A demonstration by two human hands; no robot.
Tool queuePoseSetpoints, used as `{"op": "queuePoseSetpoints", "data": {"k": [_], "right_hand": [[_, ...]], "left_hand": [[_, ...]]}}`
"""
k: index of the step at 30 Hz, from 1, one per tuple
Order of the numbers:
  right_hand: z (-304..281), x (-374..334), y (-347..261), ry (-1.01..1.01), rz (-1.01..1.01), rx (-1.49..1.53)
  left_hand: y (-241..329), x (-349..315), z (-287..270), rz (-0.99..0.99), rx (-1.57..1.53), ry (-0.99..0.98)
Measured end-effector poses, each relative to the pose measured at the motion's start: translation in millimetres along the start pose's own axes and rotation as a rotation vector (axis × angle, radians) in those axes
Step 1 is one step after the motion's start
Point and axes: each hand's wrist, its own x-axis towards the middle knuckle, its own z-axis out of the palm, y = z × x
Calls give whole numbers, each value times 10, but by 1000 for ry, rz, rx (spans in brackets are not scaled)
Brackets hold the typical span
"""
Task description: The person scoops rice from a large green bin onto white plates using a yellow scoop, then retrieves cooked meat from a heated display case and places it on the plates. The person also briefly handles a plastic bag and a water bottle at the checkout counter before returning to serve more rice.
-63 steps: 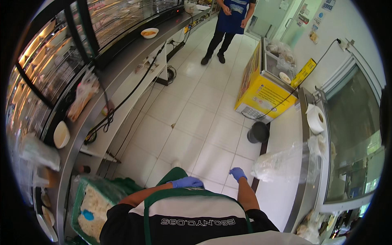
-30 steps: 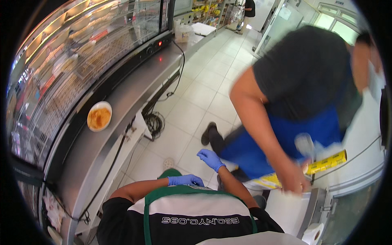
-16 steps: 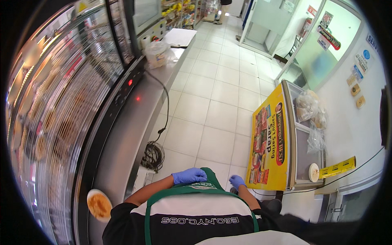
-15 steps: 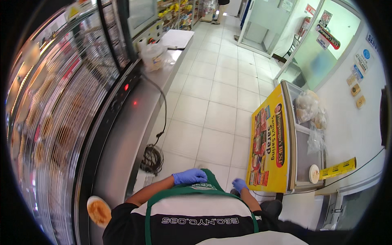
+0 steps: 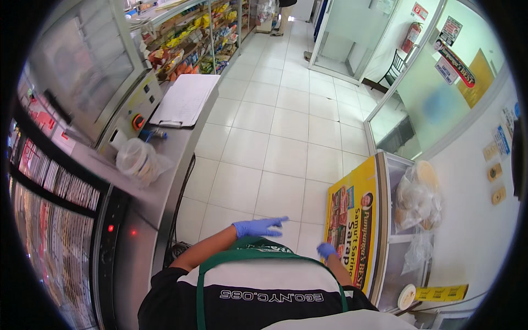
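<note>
While the yellow chest freezer (image 5: 382,231) stands near and rightward of the gloved right hand (image 5: 326,251), its long axis pointing forward along the wall, the worn green apron (image 5: 250,246) lies close by the left hand (image 5: 260,226), fingers spread; the right hand's grip I cannot tell.

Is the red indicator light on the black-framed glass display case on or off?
On: the red indicator light glows brightly on the black control panel of the glass display case.
</note>
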Motion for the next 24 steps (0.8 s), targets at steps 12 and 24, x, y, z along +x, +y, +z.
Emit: {"op": "queuePoseSetpoints", "data": {"k": [12,24], "right_hand": [[-3665,2897,-2191,355,-297,586],[-4730,4442,-1621,-270,-300,-530]], "left_hand": [[-1036,1693,-3388,-135,-384,873],[45,5289,-6769,-15,-126,952]]}}
